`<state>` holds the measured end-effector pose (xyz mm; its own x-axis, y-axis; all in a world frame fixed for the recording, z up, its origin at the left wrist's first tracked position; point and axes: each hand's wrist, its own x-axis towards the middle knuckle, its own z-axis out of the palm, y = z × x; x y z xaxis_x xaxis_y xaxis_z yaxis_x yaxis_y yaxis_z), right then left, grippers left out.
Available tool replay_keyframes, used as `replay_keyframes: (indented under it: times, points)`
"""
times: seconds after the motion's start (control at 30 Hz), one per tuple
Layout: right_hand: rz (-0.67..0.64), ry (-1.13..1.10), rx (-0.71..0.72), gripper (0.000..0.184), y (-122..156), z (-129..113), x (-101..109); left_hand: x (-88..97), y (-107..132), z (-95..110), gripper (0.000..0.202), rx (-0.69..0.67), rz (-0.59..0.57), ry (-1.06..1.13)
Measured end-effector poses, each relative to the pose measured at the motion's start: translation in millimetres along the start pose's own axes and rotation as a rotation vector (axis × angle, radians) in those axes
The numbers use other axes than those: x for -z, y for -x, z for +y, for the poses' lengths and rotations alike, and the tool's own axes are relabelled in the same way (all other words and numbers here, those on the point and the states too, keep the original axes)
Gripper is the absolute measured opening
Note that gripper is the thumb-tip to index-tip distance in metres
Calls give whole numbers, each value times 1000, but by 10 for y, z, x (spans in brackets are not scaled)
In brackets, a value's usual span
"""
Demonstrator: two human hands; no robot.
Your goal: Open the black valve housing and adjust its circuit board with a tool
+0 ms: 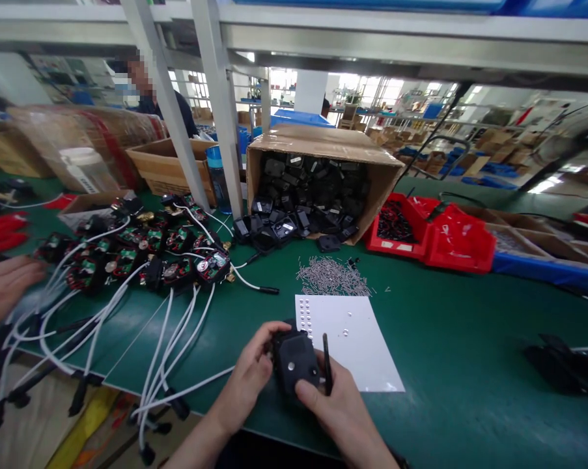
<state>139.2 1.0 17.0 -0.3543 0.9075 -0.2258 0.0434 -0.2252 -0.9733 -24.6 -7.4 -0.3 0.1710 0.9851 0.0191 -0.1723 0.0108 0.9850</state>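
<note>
Black plastic case between my hands, near table edge: left hand curled round its left side, right hand closed on other side, thumb on face, dark stick by right fingers. Step looks like aligning case; next move probably calls for steady two-handed hold. Beyond: white sheet, metal pins, cardboard box.

A head-worn camera looks forward and down across a green workbench, the wearer's left hand and right hand close at lower center, metal uprights farther off.
</note>
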Motion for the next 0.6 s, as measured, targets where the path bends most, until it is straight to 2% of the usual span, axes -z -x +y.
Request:
replay_keyframes:
  times: [0.07, 0.13, 0.27, 0.43, 0.6]
  points:
    - [18, -9, -11, 53, 15, -15, -19, -33, -49, 59, 45, 57, 84, -15]
    - [25, -29, -18, 52, 29, -24, -32, -88, -83, 91, 30, 100, 163, -37]
    - [8, -78, -3, 51, 35, -10, -51, -151, -86, 99, 26, 82, 222, -63]
    - [46, -29, 2, 49, 36, 46, -99, -99, -91, 119, 28, 92, 182, -88]
    - [190, 16, 33, 52, 95, 108, -216, -13, -179, 180, 28, 111, -1, -85]
